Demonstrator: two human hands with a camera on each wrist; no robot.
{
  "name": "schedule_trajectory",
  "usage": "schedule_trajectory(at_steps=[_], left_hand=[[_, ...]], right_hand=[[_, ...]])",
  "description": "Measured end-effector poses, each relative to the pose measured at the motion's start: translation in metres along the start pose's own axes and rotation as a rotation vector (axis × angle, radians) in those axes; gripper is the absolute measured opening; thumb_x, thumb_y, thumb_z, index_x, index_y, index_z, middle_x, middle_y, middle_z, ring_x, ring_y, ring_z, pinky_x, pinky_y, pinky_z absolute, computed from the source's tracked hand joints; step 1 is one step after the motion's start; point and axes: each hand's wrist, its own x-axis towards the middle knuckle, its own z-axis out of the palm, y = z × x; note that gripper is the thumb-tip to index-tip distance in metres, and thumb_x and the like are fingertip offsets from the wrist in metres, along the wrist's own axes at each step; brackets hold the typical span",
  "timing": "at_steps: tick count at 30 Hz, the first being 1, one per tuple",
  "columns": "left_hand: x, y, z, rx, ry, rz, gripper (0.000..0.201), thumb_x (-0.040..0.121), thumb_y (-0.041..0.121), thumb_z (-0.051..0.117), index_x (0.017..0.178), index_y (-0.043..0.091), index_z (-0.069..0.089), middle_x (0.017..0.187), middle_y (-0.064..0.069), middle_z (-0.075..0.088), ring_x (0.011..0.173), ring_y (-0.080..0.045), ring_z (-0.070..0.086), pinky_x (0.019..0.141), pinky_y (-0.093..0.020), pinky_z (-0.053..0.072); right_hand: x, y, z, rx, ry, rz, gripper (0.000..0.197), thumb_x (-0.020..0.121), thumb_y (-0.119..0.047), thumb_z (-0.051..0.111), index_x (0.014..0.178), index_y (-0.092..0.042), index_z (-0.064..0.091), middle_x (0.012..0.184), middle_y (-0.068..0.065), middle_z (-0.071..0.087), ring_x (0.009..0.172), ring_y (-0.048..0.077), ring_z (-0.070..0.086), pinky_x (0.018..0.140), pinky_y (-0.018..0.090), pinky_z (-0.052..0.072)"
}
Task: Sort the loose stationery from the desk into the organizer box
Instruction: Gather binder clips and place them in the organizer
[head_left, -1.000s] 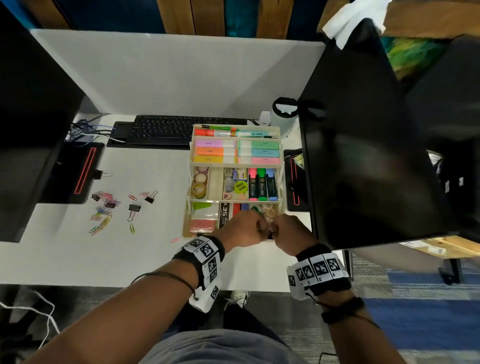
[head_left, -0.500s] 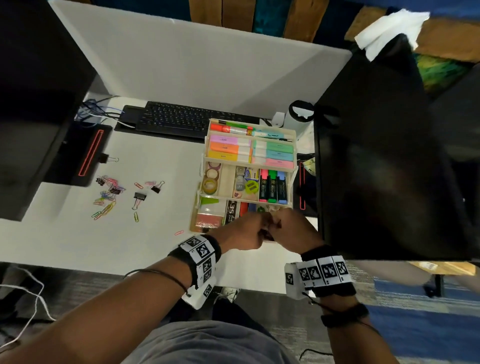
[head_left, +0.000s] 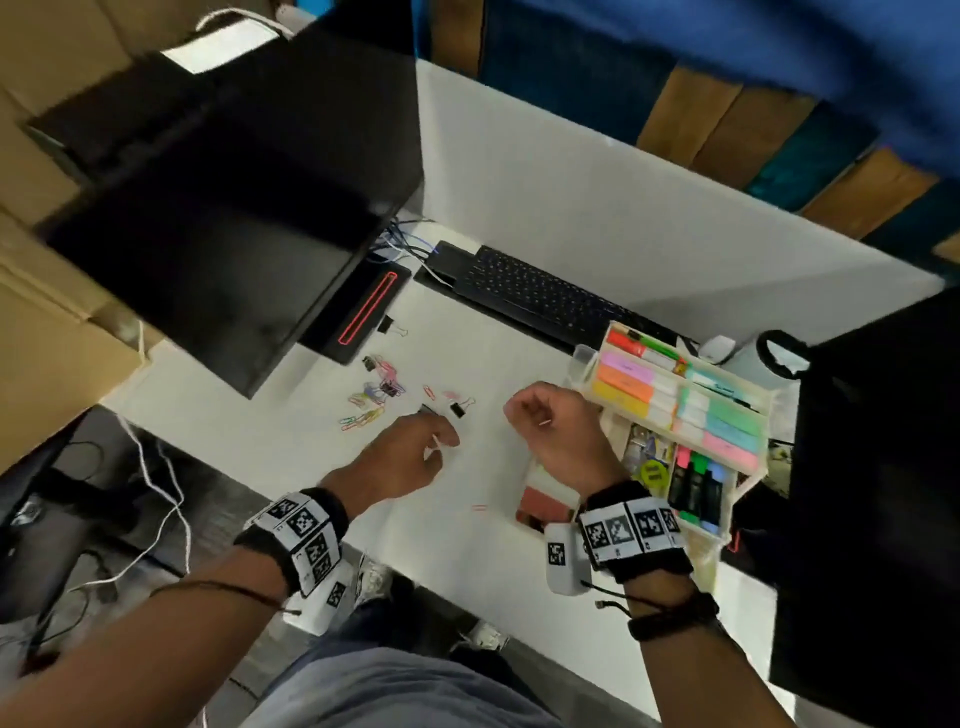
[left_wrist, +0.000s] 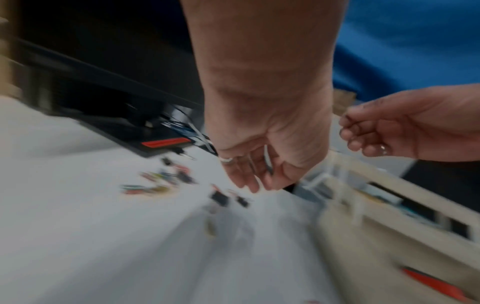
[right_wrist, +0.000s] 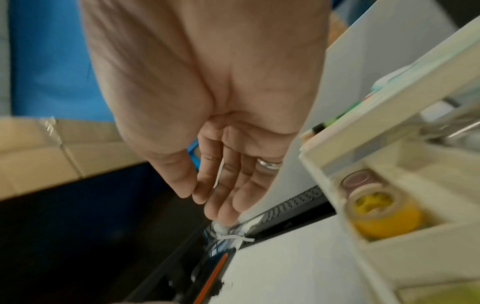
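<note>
The cream tiered organizer box (head_left: 754, 400) stands at the right of the desk, holding sticky notes, highlighters and tape rolls (right_wrist: 381, 211). Loose coloured paper clips (head_left: 371, 400) and small black binder clips (head_left: 457, 409) lie on the white desk left of it. My left hand (head_left: 447, 441) hovers just in front of the binder clips, fingers relaxed and pointing down, holding nothing. A little further right, my right hand (head_left: 519, 410) hangs beside the organizer's left side, fingers loosely curled and empty. One pink clip (head_left: 479, 507) lies alone near the front edge.
A dark monitor (head_left: 234, 208) on a red-lit base (head_left: 363, 312) stands at the left and another monitor (head_left: 883, 467) at the right. A black keyboard (head_left: 545, 301) lies behind the clips. A binder clip (head_left: 385, 325) sits by the base. Cables hang off the desk's left front.
Both hands have left the organizer's front tray and moved left over the desk, apart from each other. The head view has swung left toward the clips.
</note>
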Motion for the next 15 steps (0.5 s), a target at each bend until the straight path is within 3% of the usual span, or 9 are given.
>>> schedule_trajectory(at_steps=[3,5,8,12,15], left_hand=[[-0.006,-0.046,-0.029,0.106,0.117,-0.093,0.037,0.079,0.003,0.068,0.114,0.015,0.068,0.118,-0.006,0.064,0.111,-0.029,0.061,0.097,-0.039,0.051],[-0.009,-0.064,-0.044,0.171,0.142,-0.166,0.046,0.08,0.003,0.067,0.124,0.015,0.065,0.127,-0.005,0.058,0.116,-0.028,0.055,0.1,-0.036,0.049],[-0.009,-0.082,-0.055,0.176,0.137,-0.245,0.057,0.08,0.001,0.06,0.133,0.022,0.061,0.13,0.006,0.052,0.118,-0.019,0.05,0.1,-0.025,0.048],[0.004,-0.088,-0.063,0.312,0.124,-0.235,0.057,0.081,0.005,0.056,0.136,0.022,0.056,0.137,0.0,0.046,0.115,-0.023,0.053,0.097,-0.035,0.053],[0.021,-0.089,-0.068,0.328,0.139,-0.205,0.063,0.083,0.006,0.058,0.143,0.02,0.05,0.15,-0.004,0.04,0.124,-0.028,0.051,0.101,-0.04,0.052]], right_hand=[[0.034,0.005,0.045,-0.226,-0.097,-0.037,0.006,0.093,-0.023,0.068,0.093,-0.017,0.071,0.088,-0.006,0.073,0.078,0.01,0.068,0.074,0.025,0.055],[0.051,0.014,0.074,-0.365,-0.143,-0.027,0.009,0.092,-0.02,0.068,0.099,-0.014,0.068,0.098,0.001,0.07,0.087,0.018,0.066,0.082,0.031,0.054],[0.068,0.027,0.111,-0.527,-0.183,0.089,0.029,0.093,-0.017,0.066,0.121,-0.014,0.062,0.12,0.008,0.057,0.11,0.025,0.059,0.098,0.037,0.051],[0.075,0.046,0.137,-0.552,-0.203,0.18,0.054,0.091,-0.005,0.062,0.143,-0.02,0.053,0.14,0.009,0.045,0.129,0.029,0.052,0.11,0.041,0.046],[0.072,0.058,0.146,-0.592,-0.201,0.185,0.051,0.089,0.002,0.059,0.138,-0.013,0.056,0.138,0.009,0.048,0.125,0.031,0.053,0.11,0.041,0.045]])
